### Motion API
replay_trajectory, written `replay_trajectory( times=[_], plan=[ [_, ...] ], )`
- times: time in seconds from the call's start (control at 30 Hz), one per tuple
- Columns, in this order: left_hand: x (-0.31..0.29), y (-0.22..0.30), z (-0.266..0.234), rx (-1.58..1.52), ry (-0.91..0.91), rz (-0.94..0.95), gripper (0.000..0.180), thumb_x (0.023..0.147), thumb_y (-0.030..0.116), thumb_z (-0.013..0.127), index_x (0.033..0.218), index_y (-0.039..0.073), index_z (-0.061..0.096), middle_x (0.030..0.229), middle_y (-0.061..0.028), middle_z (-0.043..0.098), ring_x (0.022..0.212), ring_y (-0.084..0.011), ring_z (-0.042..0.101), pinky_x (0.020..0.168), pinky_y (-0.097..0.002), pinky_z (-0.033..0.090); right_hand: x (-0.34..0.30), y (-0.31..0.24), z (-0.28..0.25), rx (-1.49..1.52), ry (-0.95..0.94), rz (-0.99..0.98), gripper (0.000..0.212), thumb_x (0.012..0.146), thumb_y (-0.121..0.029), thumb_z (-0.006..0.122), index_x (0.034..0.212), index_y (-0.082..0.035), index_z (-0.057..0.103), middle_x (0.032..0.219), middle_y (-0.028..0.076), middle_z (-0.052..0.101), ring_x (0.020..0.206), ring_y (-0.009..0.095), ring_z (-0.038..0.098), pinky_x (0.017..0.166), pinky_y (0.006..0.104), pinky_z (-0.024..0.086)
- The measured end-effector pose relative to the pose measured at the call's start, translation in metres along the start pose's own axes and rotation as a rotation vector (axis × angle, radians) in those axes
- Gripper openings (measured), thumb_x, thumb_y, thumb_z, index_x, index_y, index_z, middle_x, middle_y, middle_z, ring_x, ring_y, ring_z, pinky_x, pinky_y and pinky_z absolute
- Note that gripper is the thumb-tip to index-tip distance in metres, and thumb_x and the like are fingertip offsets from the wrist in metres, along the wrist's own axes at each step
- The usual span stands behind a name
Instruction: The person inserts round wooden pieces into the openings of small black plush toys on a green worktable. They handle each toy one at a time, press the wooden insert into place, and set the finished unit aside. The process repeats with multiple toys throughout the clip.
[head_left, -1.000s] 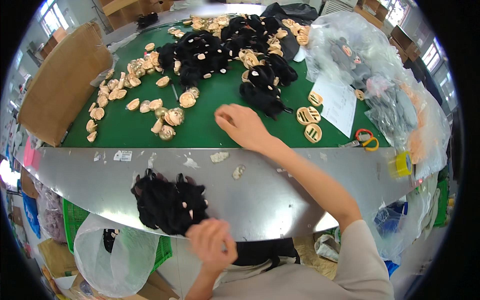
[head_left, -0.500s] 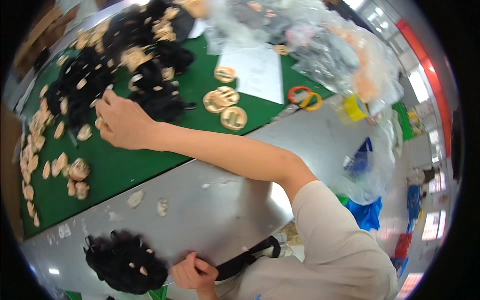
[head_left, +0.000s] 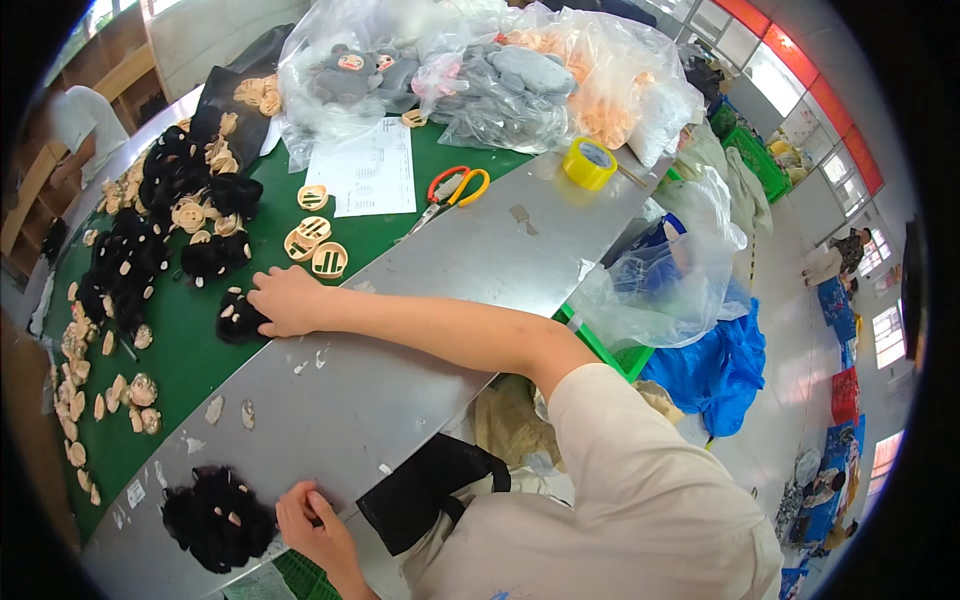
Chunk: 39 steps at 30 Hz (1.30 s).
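My right hand (head_left: 290, 302) reaches across to the near edge of the green table top, its fingers closed on a small fluffy black plush piece (head_left: 235, 318) with pale bits on it. My left hand (head_left: 312, 528) is at the near edge of the grey metal surface, fingers curled in, with nothing visible in them. Just left of it lies a larger fluffy black bundle (head_left: 218, 520) with a few pale bits. More black plush pieces (head_left: 130, 262) are heaped at the left, mixed with beige pieces.
Round slotted beige discs (head_left: 329, 260), a printed sheet (head_left: 375, 172) and scissors (head_left: 455, 192) lie beyond my right hand. Yellow tape (head_left: 589, 163) stands near clear bags of grey plush toys (head_left: 350, 75). Beige pieces (head_left: 76, 400) line the left edge. A person (head_left: 85, 125) is at far left.
My right hand has drawn back from the black heap toward the table's near side, bringing a black plush piece. The whole view has shifted. My left hand stays beside the larger bundle.
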<state>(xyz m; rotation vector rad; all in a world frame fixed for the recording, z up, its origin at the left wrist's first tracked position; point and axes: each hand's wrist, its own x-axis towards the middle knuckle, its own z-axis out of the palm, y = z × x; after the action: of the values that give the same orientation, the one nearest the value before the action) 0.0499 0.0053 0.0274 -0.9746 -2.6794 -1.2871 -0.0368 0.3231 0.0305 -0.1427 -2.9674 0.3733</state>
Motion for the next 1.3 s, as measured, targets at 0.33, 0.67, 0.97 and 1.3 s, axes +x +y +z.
replay_trajectory(
  times=[0.33, 0.67, 0.97, 1.3],
  plan=[
    [-0.007, 0.018, -0.017, -0.409, 0.010, -0.111, 0.018, 0.086, 0.009, 0.061, 0.102, 0.000, 0.063, 0.088, -0.0057, 0.060, 0.075, -0.0122, 0.056, 0.070, -0.0268, 0.045, -0.045, -0.036, -0.044, 0.631, 0.585, 0.004, 0.019, 0.082, -0.018, 0.067, 0.083, 0.002, 0.063, 0.077, 0.013, 0.063, 0.065, 0.023, 0.060, 0.059, 0.0377, 0.047],
    [0.010, 0.040, -0.023, -0.281, -0.133, 0.249, 0.073, 0.064, 0.020, 0.076, 0.130, -0.001, 0.052, 0.128, -0.0169, 0.055, 0.111, -0.0333, 0.054, 0.094, -0.0399, 0.045, -0.183, -0.154, -0.034, 1.430, 0.324, 0.353, 0.020, 0.093, -0.011, 0.062, 0.077, 0.000, 0.058, 0.062, -0.004, 0.046, 0.060, 0.003, 0.037, 0.052, 0.0226, 0.031],
    [-0.002, 0.044, -0.018, -0.272, 0.013, 0.217, 0.046, 0.068, 0.001, 0.069, 0.114, 0.000, 0.065, 0.099, -0.0111, 0.069, 0.084, -0.0243, 0.067, 0.077, -0.0306, 0.053, -0.215, -0.156, -0.025, 1.476, 0.338, 0.481, 0.016, 0.096, -0.011, 0.059, 0.086, 0.000, 0.064, 0.070, -0.002, 0.057, 0.062, 0.005, 0.049, 0.054, 0.0220, 0.039],
    [-0.010, 0.050, -0.032, -0.932, -0.129, -0.308, 0.025, 0.087, 0.004, 0.068, 0.109, -0.005, 0.064, 0.098, -0.0044, 0.068, 0.090, -0.0093, 0.060, 0.083, -0.0225, 0.047, -0.210, -0.160, -0.042, 0.966, 0.312, 0.144, 0.040, 0.078, -0.013, 0.074, 0.114, -0.003, 0.062, 0.105, 0.011, 0.058, 0.083, 0.021, 0.061, 0.071, 0.0314, 0.052]
  ],
)
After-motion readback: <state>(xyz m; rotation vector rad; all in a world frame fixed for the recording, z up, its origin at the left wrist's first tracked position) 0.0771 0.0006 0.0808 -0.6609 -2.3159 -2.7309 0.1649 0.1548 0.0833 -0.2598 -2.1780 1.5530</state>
